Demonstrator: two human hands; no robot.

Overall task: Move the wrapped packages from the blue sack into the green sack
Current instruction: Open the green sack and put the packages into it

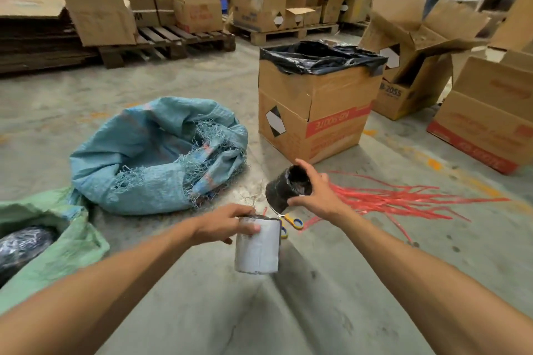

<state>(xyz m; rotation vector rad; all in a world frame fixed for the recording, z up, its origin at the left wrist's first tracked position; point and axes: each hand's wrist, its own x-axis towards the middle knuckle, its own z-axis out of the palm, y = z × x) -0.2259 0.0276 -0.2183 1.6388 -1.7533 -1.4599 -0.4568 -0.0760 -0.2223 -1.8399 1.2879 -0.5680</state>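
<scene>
Left hand (227,222) grips a white package (257,245), right hand (313,193) a black package (288,189); scissors (291,223) lie beneath.

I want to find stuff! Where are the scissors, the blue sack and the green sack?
scissors (294,222): head view, on a yellow handle.
blue sack (144,150): head view, on its crumpled middle.
green sack (66,251): head view, on its folded rim.

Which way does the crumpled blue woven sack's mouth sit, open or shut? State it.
Open: the blue woven sack slumps on the floor, its frayed rim spread wide.
</scene>
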